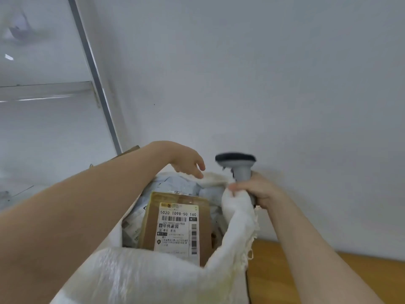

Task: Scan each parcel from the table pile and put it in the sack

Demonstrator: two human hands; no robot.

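Parcel, brown, labelled, lies inside sack. Left hand empty, fingers relaxed over sack mouth. Right hand grips scanner plus sack rim. Drop-in looks done; next: fetch another parcel from tabletop pile, out of view.

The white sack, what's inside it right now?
A brown parcel lies on top with its white shipping label facing up, over grey mailer bags. Anything deeper is hidden beneath them and behind the near wall of the sack.
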